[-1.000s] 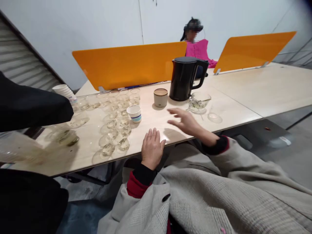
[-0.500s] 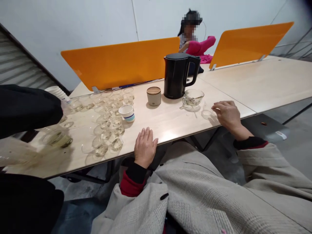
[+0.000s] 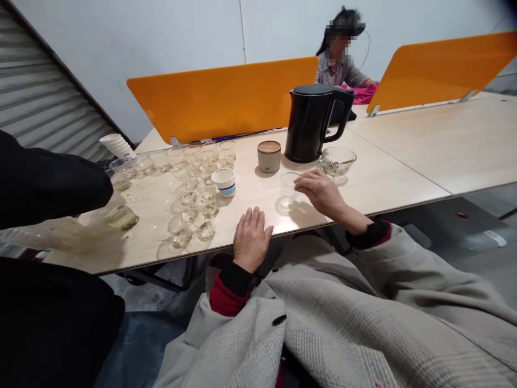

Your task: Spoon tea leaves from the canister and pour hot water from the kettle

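A person in a grey checked coat sits at a pale wooden table (image 3: 383, 178), the right hand (image 3: 321, 193) closed lightly by its fingertips on the rim of a small clear glass cup (image 3: 287, 189) that stands upright just in front of a black electric kettle (image 3: 313, 123). The cup lies directly to the left of that hand, between it and a blue-banded white cup (image 3: 224, 181), so the right hand is plainly the nearer of the two. The left hand (image 3: 251, 238) rests flat and empty at the table's near edge, fingers spread, a little apart from the cup. A lidded beige jar (image 3: 269, 156) and a glass pitcher (image 3: 336, 161) flank the kettle; a cluster of glass cups (image 3: 194, 186) fills the table's left side, where another person's dark sleeve (image 3: 48, 186) reaches in.
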Demonstrator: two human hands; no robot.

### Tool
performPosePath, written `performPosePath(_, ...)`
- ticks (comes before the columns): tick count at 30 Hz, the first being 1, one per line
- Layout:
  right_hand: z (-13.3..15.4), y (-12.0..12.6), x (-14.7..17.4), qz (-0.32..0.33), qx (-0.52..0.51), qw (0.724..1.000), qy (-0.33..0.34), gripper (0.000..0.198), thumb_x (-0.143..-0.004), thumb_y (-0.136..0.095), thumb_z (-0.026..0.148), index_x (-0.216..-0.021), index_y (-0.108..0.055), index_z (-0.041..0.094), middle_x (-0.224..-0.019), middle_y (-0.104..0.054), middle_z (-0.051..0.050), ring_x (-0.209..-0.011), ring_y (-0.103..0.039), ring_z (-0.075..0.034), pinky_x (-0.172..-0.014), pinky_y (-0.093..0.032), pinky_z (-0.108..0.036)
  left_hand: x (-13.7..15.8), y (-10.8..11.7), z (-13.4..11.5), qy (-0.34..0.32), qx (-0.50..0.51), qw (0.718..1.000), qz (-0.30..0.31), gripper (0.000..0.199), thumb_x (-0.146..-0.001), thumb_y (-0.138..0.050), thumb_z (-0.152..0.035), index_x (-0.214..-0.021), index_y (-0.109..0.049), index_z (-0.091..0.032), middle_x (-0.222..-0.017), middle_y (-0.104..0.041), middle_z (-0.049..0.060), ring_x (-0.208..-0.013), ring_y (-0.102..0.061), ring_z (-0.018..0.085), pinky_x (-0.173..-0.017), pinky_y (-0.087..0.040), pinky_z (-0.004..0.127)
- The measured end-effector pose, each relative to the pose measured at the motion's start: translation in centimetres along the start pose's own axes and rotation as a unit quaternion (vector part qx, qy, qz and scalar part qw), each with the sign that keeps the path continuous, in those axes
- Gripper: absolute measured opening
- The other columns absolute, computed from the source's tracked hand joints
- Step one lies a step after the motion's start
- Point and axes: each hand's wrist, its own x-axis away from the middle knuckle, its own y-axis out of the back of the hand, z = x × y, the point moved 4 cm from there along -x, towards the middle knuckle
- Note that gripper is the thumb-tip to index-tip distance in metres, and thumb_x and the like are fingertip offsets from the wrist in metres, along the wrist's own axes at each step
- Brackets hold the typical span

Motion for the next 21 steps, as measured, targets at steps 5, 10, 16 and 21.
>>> performPosePath(5, 0.4, -4.3, -3.0, 0.029, -0.007, 0.998, 0.063, 0.024, -0.104, -0.061, 0.016, -0.092, -0.081, 0.021, -0.11, -0.08, -0.012, -0.114, -0.064, -0.032, -0.095, -0.056, -0.046, 0.1, -0.3, 0.2, -0.008, 0.013, 1.0, -0.016, 0.048, -0.11, -0.054, -0.036, -0.149, -0.065, -0.011, -0.161, -0.062, 0.02, -0.154, -0.055, 0.038, -0.127, -0.046, 0.056)
performPosePath(10, 0.2, -5.0, -3.3, 0.047, 0.009, 0.995, 0.084, 0.026, -0.104, -0.059, 0.012, -0.092, -0.08, 0.021, -0.11, -0.081, -0.011, -0.117, -0.064, -0.033, -0.096, -0.056, -0.046, 0.0, -0.3, 0.2, -0.002, 0.027, 1.0, -0.006, 0.049, -0.109, -0.056, -0.035, -0.15, -0.064, -0.01, -0.162, -0.061, 0.021, -0.156, -0.053, 0.038, -0.128, -0.045, 0.057)
performPosePath(16, 0.5, -3.4, -2.8, 0.018, -0.003, 0.997, 0.08, 0.027, -0.099, -0.063, 0.013, -0.117, -0.081, 0.02, -0.126, -0.078, -0.013, -0.123, -0.063, -0.035, -0.106, -0.056, -0.055, 0.1, -0.4, 0.2, 0.006, 0.045, 0.999, -0.011, 0.049, -0.107, -0.059, -0.033, -0.15, -0.065, -0.01, -0.162, -0.06, 0.021, -0.156, -0.053, 0.039, -0.128, -0.045, 0.057)
performPosePath(21, -1.0, -0.9, -4.2, -0.057, 0.003, 0.998, 0.027, 0.039, -0.1, -0.06, 0.02, -0.135, -0.076, 0.019, -0.134, -0.076, -0.013, -0.122, -0.065, -0.037, -0.109, -0.054, -0.06, 0.1, -0.4, 0.4, 0.009, 0.064, 0.998, -0.02, 0.046, -0.107, -0.059, -0.034, -0.146, -0.066, -0.012, -0.159, -0.063, 0.021, -0.154, -0.055, 0.039, -0.127, -0.046, 0.058)
